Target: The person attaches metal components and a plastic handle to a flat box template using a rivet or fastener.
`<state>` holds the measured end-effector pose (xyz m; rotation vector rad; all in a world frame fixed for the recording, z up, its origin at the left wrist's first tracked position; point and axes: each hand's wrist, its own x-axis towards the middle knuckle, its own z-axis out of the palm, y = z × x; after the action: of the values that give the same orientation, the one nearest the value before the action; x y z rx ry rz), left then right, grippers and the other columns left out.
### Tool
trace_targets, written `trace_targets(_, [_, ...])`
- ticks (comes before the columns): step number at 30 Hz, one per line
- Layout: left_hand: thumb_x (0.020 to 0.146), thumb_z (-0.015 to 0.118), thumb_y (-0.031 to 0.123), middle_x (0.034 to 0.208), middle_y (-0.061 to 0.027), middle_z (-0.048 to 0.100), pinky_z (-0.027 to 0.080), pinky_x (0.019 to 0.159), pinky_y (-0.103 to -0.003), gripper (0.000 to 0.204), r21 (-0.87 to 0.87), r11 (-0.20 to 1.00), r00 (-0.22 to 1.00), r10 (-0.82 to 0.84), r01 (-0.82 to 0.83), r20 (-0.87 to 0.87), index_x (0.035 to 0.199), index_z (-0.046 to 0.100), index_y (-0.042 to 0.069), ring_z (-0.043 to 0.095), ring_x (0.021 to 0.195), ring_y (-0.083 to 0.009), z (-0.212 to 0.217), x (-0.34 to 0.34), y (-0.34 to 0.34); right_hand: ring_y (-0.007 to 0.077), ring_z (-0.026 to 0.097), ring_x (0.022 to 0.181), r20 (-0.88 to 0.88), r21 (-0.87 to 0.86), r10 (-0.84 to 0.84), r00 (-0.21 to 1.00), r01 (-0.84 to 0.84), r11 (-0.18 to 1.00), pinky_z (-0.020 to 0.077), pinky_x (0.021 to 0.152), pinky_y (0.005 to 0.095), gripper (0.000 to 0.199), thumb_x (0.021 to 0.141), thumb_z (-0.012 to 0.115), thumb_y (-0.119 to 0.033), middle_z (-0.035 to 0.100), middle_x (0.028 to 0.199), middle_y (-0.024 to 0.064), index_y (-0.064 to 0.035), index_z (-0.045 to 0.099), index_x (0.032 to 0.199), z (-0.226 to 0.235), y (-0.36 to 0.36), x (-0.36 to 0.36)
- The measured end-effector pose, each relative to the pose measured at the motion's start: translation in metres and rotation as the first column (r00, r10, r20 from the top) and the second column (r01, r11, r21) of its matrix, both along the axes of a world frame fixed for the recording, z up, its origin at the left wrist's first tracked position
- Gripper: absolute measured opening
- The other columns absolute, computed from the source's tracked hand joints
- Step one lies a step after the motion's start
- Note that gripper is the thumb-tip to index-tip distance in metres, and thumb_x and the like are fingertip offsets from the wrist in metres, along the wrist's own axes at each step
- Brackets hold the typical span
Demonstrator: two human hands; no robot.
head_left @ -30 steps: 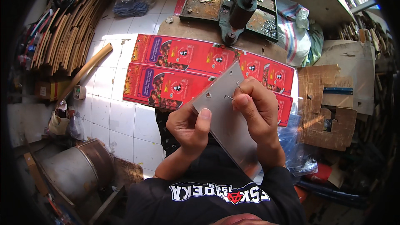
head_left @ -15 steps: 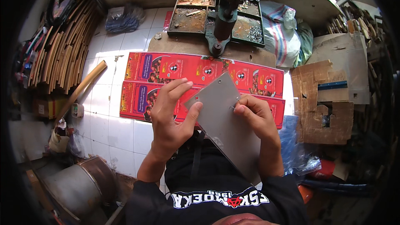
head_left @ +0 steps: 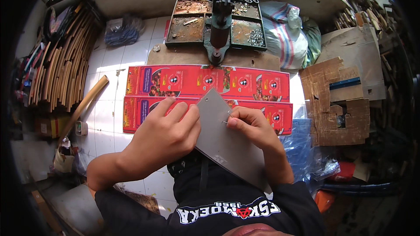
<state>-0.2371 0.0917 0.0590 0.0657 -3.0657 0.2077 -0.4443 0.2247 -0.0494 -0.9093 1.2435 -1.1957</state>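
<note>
One flat grey panel [head_left: 234,155], smooth and straight-edged, slants above the person's lap, a single small hole showing near its upper corner. One bent wire [head_left: 225,122], thin and metallic, is pinched between thumb and forefinger of the right hand [head_left: 258,129] over the panel; those fingers hide its middle, leaving two ends visible. The left hand [head_left: 168,126] has its fingers curled at the panel's left corner, covering it; whether they grip anything I cannot tell. Beyond lie two glossy red printed strips [head_left: 208,81], the nearer partly covered by hands and panel. Farther off, one dark green metal press [head_left: 220,30] stands before a compartmented tray [head_left: 168,30] of small metal bits, too tiny to count.
</note>
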Motion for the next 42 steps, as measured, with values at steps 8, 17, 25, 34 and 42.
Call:
trace_targets(8, [0.071, 0.063, 0.012, 0.092, -0.0056, 0.057, 0.050, 0.087, -0.038, 0.015, -0.053, 0.986, 0.987, -0.161, 0.159, -0.021, 0.084, 0.065, 0.003, 0.061, 0.087, -0.0173, -0.004, -0.002, -0.013, 0.0007, 0.049, 0.069, 0.045, -0.011, 0.025, 0.999, -0.024, 1.000, 0.0394, 0.059, 0.0197, 0.021, 0.097, 0.062, -0.022, 0.057, 0.076, -0.0058, -0.0026, 0.062, 0.090, -0.008, 0.005, -0.006])
trace_targets(17, [0.073, 0.062, 0.015, 0.081, -0.0020, 0.051, 0.048, 0.074, -0.032, 0.008, -0.078, 0.969, 0.960, -0.243, 0.234, -0.138, 0.078, 0.062, 0.008, 0.056, 0.078, -0.0148, -0.017, -0.001, -0.024, 0.0008, 0.050, 0.073, 0.106, -0.010, 0.070, 0.992, -0.070, 0.998, 0.0401, 0.063, 0.0194, 0.022, 0.097, 0.060, -0.024, 0.057, 0.079, -0.0058, -0.0026, 0.061, 0.091, 0.000, 0.006, -0.009])
trace_targets(25, [0.076, 0.063, 0.011, 0.084, -0.0052, 0.056, 0.049, 0.076, -0.034, 0.009, 0.059, 0.979, 0.941, -0.169, 0.194, -0.292, 0.081, 0.059, 0.006, 0.060, 0.080, -0.0197, -0.021, 0.004, -0.026, 0.0011, 0.050, 0.072, 0.100, -0.023, 0.050, 0.994, -0.048, 0.999, 0.0397, 0.063, 0.0195, 0.023, 0.097, 0.060, -0.025, 0.057, 0.079, -0.0061, -0.0032, 0.062, 0.090, 0.007, 0.008, -0.006])
trace_targets(34, [0.085, 0.067, -0.002, 0.078, -0.0091, 0.061, 0.050, 0.063, -0.032, 0.012, 0.193, 0.935, 0.601, 0.341, -0.299, -0.722, 0.096, 0.062, 0.002, 0.061, 0.069, -0.0218, -0.019, 0.057, -0.066, 0.0018, 0.047, 0.074, -0.048, -0.080, -0.150, 0.987, 0.146, 0.986, 0.0371, 0.066, 0.0187, 0.023, 0.097, 0.060, -0.023, 0.056, 0.078, -0.0056, -0.0028, 0.061, 0.086, 0.004, 0.017, -0.025])
trace_targets(42, [0.086, 0.054, -0.011, 0.105, -0.0096, 0.053, 0.049, 0.084, -0.027, 0.024, 0.656, 0.751, 0.260, 0.651, -0.081, -0.713, 0.108, 0.057, -0.001, 0.056, 0.096, -0.0143, -0.079, 0.063, -0.053, 0.0017, 0.045, 0.074, -0.088, -0.113, -0.199, 0.976, 0.189, 0.975, 0.0358, 0.066, 0.0184, 0.021, 0.097, 0.060, -0.020, 0.055, 0.079, -0.0057, -0.0022, 0.061, 0.086, 0.012, 0.018, -0.021])
